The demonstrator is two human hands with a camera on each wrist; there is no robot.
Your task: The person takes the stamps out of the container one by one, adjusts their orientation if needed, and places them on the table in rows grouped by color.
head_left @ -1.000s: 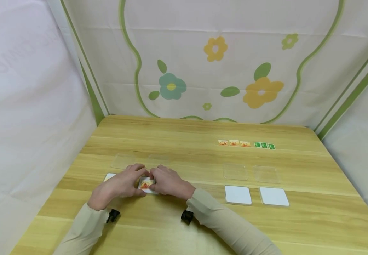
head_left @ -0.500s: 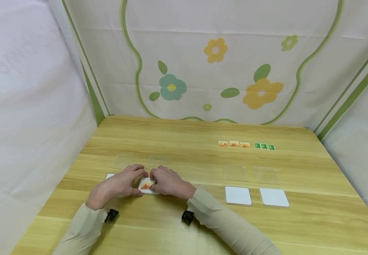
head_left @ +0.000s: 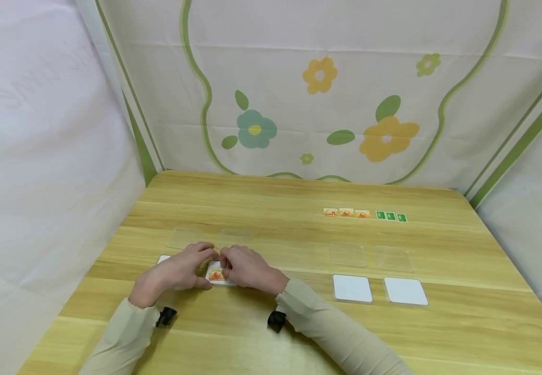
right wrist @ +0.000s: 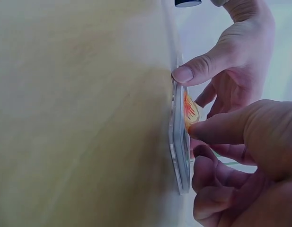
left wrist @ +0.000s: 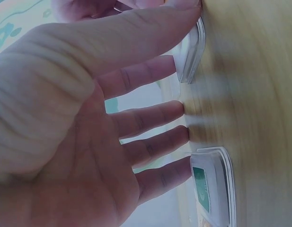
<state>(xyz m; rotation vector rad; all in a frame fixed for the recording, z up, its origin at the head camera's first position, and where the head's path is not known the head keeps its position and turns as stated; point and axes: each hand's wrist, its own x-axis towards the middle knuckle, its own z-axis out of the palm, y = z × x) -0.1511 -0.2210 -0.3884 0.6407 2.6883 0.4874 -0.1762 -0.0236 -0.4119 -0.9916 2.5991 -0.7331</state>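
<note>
A white square block in a clear case [head_left: 221,283] lies on the table at left of centre. My left hand [head_left: 179,272] holds it, thumb at the near edge and forefinger by the far edge; the other fingers are spread. On the white face is an orange picture stamp [right wrist: 190,109], slightly raised in the right wrist view. My right hand [head_left: 249,270] pinches its edge between thumb and forefinger; the fingertips partly hide the contact. Beside the left hand lies another white case [left wrist: 216,184] with a green stamp [left wrist: 201,189] on it, mostly hidden in the head view.
Two more white squares [head_left: 352,288] lie at right. Clear covers [head_left: 348,254] lie behind the squares on both sides. Farther back are a row of orange stamps [head_left: 346,212] and a row of green stamps [head_left: 391,216]. A flowered curtain [head_left: 318,120] rises behind the table [head_left: 233,192].
The hands stay at the same case. My right fingers have shifted slightly at the orange stamp. The whole head view has drifted a little.
</note>
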